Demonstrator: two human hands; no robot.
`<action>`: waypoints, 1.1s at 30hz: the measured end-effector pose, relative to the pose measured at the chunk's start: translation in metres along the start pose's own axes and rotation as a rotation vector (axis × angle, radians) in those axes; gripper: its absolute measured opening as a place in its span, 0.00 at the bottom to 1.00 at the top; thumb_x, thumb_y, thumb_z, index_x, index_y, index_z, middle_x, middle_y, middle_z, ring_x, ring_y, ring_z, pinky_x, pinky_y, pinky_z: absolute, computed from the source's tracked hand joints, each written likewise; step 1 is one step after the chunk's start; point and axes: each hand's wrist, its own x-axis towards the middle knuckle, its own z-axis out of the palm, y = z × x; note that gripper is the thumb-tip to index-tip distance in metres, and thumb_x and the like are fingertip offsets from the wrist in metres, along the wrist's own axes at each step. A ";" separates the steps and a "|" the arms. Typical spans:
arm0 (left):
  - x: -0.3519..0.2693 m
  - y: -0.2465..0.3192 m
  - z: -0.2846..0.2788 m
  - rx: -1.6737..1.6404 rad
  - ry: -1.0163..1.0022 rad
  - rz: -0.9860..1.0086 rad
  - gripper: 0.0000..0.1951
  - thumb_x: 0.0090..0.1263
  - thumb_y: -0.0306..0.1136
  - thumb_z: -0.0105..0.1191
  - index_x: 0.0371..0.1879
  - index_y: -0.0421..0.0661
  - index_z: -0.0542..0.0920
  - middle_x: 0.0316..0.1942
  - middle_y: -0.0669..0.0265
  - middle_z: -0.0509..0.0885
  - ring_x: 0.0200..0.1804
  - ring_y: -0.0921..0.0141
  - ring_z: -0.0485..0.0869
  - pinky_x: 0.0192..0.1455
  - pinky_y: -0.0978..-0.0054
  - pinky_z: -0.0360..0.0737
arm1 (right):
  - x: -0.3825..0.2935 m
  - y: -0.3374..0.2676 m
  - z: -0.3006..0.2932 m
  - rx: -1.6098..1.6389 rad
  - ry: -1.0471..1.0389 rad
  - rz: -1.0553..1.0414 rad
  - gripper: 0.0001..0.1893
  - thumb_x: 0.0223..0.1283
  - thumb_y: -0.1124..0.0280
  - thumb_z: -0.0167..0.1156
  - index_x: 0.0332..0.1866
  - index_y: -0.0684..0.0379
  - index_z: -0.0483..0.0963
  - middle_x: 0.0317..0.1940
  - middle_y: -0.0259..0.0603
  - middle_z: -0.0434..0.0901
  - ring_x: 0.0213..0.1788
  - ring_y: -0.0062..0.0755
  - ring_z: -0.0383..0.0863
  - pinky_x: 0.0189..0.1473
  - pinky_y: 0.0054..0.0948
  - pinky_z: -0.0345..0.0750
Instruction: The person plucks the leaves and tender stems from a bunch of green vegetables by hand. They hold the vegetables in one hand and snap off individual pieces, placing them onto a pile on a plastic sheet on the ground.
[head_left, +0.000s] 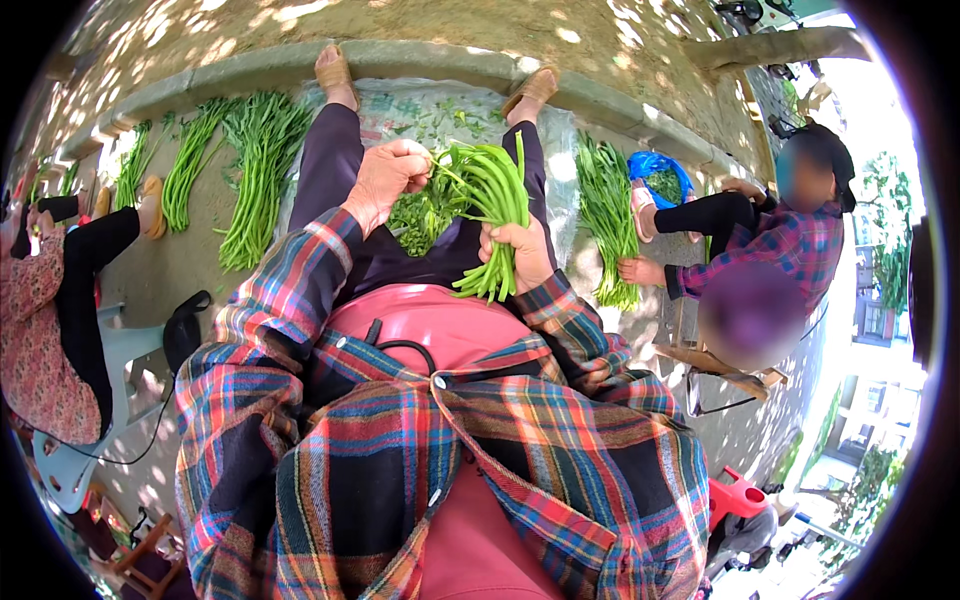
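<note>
My right hand (517, 251) grips a bundle of long green vegetable stems (499, 187), their lower ends sticking out below my fingers. The upper part of the bundle bends over to the left. At its left edge, my left hand (390, 180) pinches a thin stem (448, 174) between thumb and fingers. Loose plucked leaves (420, 225) lie heaped between my thighs, partly hidden by the bundle. More leaf scraps (450, 116) are scattered over a clear plastic sheet (559, 150) between and around my feet.
Bundles of leafy greens (259, 180) lie on the ground at left, with another bunch (607, 217) at right. A co-worker's hand (639, 271) touches that right bunch. Behind it is a blue plastic bag (660, 169) holding greens. A concrete curb (427, 60) runs beyond my feet. Another seated person is at far left.
</note>
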 end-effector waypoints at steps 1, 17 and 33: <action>0.001 -0.002 0.001 -0.054 0.008 -0.031 0.02 0.58 0.27 0.54 0.29 0.45 0.80 0.23 0.70 0.80 0.24 0.78 0.77 0.30 0.81 0.75 | 0.000 0.000 0.001 -0.012 0.006 0.003 0.13 0.46 0.83 0.51 0.41 0.66 0.67 0.27 0.41 0.72 0.21 0.29 0.74 0.22 0.28 0.76; -0.015 0.001 -0.041 1.402 -0.485 0.359 0.16 0.55 0.37 0.60 0.42 0.43 0.83 0.33 0.57 0.85 0.35 0.61 0.83 0.41 0.67 0.78 | 0.003 -0.007 0.012 -0.109 0.009 -0.015 0.15 0.46 0.85 0.51 0.43 0.66 0.66 0.28 0.41 0.72 0.21 0.28 0.74 0.22 0.28 0.76; -0.031 0.021 0.062 -0.402 -0.423 0.053 0.20 0.58 0.35 0.65 0.49 0.46 0.76 0.42 0.68 0.80 0.44 0.74 0.79 0.44 0.77 0.77 | 0.018 -0.011 0.047 -0.699 -0.134 -0.248 0.19 0.47 0.81 0.56 0.48 0.67 0.70 0.35 0.35 0.75 0.33 0.23 0.77 0.34 0.23 0.75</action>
